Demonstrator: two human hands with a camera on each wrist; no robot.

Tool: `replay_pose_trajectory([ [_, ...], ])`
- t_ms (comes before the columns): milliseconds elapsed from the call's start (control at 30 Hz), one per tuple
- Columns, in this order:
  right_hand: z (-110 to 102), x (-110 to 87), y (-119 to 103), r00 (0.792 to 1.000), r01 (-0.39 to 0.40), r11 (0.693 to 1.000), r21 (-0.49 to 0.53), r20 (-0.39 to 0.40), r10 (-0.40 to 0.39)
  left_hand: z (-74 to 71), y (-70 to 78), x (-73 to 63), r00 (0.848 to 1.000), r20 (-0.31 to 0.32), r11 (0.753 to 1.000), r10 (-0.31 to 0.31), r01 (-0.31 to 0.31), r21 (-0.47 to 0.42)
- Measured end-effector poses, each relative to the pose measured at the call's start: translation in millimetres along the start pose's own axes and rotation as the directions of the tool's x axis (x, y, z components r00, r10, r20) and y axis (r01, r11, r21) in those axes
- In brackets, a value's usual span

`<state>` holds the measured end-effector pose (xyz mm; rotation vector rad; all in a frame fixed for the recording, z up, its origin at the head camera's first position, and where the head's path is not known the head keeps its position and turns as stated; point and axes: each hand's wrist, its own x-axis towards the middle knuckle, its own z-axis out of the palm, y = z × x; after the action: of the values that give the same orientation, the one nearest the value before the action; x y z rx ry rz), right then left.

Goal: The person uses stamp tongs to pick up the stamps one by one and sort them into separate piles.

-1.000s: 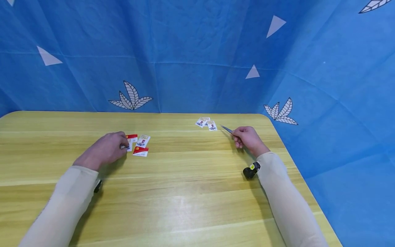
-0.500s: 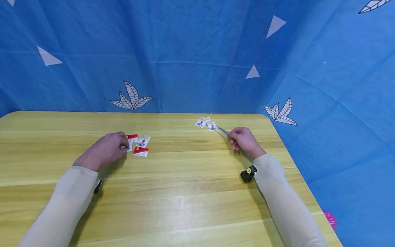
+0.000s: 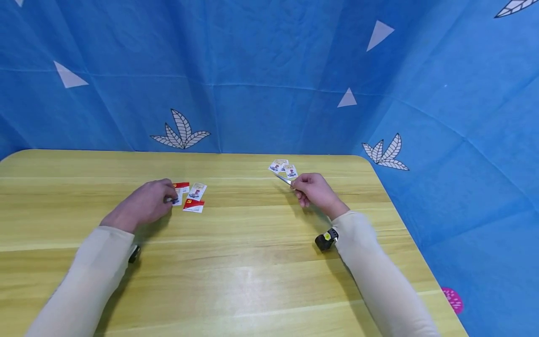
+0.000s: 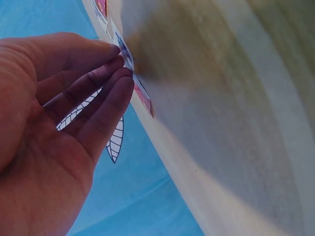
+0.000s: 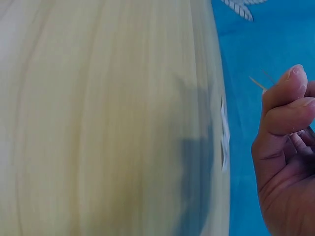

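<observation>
My right hand (image 3: 313, 189) holds slim pointed tweezers (image 3: 284, 179), their two thin tips parted in the right wrist view. They point left, close by the front of a small group of stamp-like cards (image 3: 291, 171) at the back of the table. My left hand (image 3: 149, 201) rests at a second group to the left, its relaxed fingertips right at a pale printed card (image 3: 178, 198). Another pale card (image 3: 196, 191) and a red-and-white card (image 3: 193, 206) lie beside it; a second red-and-white card (image 3: 182, 186) is partly hidden by the hand.
Both groups lie on a light wooden table (image 3: 236, 262). A blue patterned cloth (image 3: 252, 84) hangs behind the table and along its right side. A black wrist camera (image 3: 326, 239) sits below the right cuff.
My right hand has moved left with the tweezers, from the right of the back cards to just in front of them. The left hand stays in place.
</observation>
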<state>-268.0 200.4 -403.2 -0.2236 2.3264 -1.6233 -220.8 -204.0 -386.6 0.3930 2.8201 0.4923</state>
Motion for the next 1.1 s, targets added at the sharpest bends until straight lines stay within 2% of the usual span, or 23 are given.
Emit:
replay_pose_trajectory([
  [267, 20, 5.1, -6, 0.998, 0.031, 0.999, -0.013, 0.06, -0.03, 0.7, -1.1, -0.1, 1.0, -0.006, 1.0, 0.011, -0.011, 0.001],
  [433, 33, 5.3, -13, 0.996, 0.019, 1.0, -0.022, 0.091, -0.017, 1.0, 0.2, 0.7, 1.0, 0.007, 1.0, -0.014, 0.014, -0.01],
  [567, 45, 7.7, -21, 0.992, 0.008, 0.999, -0.036, 0.123, -0.004, -0.8, 0.5, 0.3, 1.0, 0.001, 1.0, -0.003, 0.003, -0.007],
  [900, 87, 21.8, -40, 0.967, 0.051, 0.997, -0.066, 0.254, -0.032, -0.6, -3.0, -3.6, 1.0, -0.02, 1.0, 0.018, -0.018, -0.012],
  [1100, 108, 25.8, -44, 0.956, 0.065, 0.993, -0.098, 0.29, -0.034, 0.8, -1.9, -2.5, 1.0, -0.015, 1.0, 0.012, -0.012, -0.018],
])
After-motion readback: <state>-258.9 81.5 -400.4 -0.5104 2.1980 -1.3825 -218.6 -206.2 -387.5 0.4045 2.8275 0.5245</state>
